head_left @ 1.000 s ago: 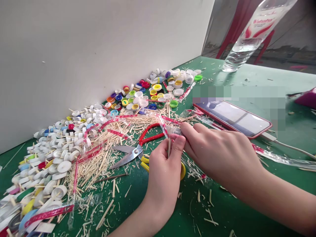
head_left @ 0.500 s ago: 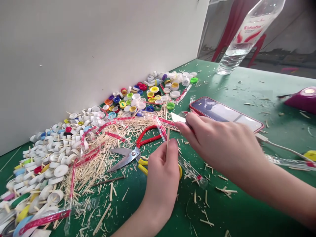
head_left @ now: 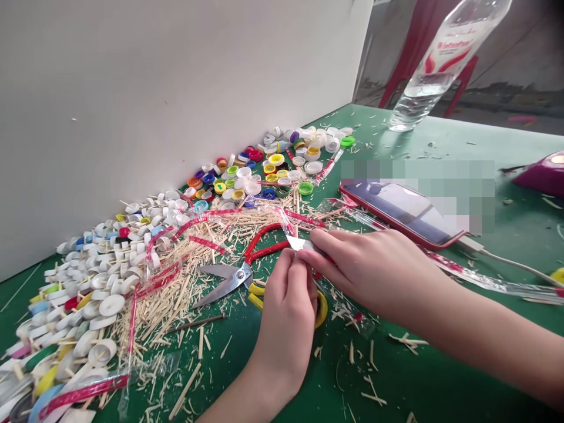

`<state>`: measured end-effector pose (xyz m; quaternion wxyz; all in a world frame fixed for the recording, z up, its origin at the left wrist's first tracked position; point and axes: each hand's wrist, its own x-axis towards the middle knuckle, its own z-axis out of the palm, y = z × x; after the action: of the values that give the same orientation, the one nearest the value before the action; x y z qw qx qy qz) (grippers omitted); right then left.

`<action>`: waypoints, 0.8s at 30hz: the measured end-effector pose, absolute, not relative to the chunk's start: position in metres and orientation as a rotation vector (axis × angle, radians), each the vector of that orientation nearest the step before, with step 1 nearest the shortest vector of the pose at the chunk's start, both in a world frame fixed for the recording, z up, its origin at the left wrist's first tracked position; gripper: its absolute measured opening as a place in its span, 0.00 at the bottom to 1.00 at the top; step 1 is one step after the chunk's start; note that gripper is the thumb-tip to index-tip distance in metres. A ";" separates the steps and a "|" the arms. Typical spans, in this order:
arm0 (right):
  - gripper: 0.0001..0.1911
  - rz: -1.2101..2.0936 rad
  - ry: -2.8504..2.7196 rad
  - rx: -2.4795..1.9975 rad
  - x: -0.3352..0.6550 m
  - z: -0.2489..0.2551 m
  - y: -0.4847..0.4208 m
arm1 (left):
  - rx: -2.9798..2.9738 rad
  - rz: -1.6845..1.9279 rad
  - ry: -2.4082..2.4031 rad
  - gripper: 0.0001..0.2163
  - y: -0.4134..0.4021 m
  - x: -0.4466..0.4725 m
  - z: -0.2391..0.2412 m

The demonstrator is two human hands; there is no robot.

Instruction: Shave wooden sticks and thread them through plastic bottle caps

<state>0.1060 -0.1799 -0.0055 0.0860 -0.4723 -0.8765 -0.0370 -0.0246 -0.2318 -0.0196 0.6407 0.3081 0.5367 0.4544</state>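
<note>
My left hand [head_left: 288, 317] is closed, thumb up, around a thin wooden stick whose upper end is mostly hidden by the fingers and the blade. In my right hand [head_left: 374, 264] is a knife [head_left: 301, 242]; its handle is covered by the fingers, and its short pale blade lies across the top of my left hand's grip. Just left of the hands, red-handled scissors [head_left: 241, 274] rest spread on the green table. A yellow handle [head_left: 323, 310] shows partly behind my left hand. Wood splinters [head_left: 163, 305] are heaped around the scissors, near a nail [head_left: 200, 322].
Bottle caps [head_left: 103, 285], many with sticks through them, line the pale wall at left. More coloured caps [head_left: 264, 170] sit farther back. Red-and-clear plastic strips [head_left: 207, 216] cross the heap. A phone [head_left: 399, 208] with a cable, a water bottle [head_left: 425, 88] and a purple object [head_left: 541, 174] stand right.
My right hand has moved left and down, bringing the knife blade to the stick at my left fingertips. The stick's tip, visible before, is now largely covered.
</note>
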 end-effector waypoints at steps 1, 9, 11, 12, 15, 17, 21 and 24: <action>0.32 -0.093 -2.622 -1.395 0.106 -0.006 -0.180 | 0.688 1.033 1.201 0.11 -0.232 -0.026 -0.019; 0.27 -0.005 -2.639 -1.228 0.111 -0.008 -0.177 | 0.876 1.048 1.244 0.15 -0.236 -0.025 -0.014; 0.26 0.011 -2.660 -1.187 0.111 -0.009 -0.175 | 0.887 1.048 1.241 0.15 -0.236 -0.025 -0.016; 0.26 0.000 -2.658 -1.180 0.111 -0.009 -0.175 | 0.885 1.043 1.233 0.15 -0.237 -0.025 -0.017; 0.27 -0.096 -2.634 -1.193 0.110 -0.010 -0.176 | 0.881 1.030 1.223 0.17 -0.238 -0.027 -0.021; 0.27 -0.170 -2.628 -1.207 0.110 -0.010 -0.177 | 0.882 1.035 1.238 0.17 -0.239 -0.028 -0.023; 0.22 -0.325 -2.615 -1.251 0.109 -0.011 -0.181 | 0.904 1.036 1.294 0.19 -0.238 -0.027 -0.022; 0.17 -0.413 -2.604 -1.298 0.107 -0.011 -0.184 | 0.927 1.034 1.334 0.20 -0.236 -0.026 -0.021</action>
<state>0.1071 -0.1838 -0.0112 0.1013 -0.4393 -0.8816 -0.1397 -0.0258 -0.2360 -0.0212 0.5710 0.3952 0.5687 0.4408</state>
